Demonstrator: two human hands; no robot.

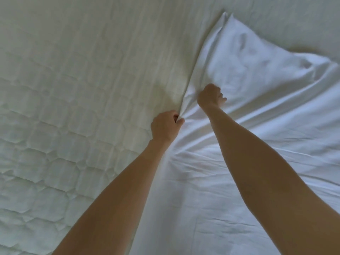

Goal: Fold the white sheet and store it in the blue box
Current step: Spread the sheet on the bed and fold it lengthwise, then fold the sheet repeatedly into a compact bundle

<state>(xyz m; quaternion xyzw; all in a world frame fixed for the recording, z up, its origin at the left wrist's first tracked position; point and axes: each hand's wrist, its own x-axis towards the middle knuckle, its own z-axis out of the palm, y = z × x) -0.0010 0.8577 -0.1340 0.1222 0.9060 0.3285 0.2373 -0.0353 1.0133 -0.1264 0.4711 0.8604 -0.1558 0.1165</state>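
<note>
The white sheet (257, 111) lies rumpled over the right half of the view, on top of a quilted mattress. Its left edge runs as a taut fold from the top centre down to my left hand (165, 126), which pinches that edge in a closed fist. My right hand (210, 97) is just to the right and a little farther away, fist closed with sheet fabric bunched in it. Creases fan out from both hands. The blue box is not in view.
The quilted mattress pad (73, 89) fills the left half and the top of the view, bare where the sheet has been drawn off. A loose peak of the sheet (226, 17) points toward the top centre.
</note>
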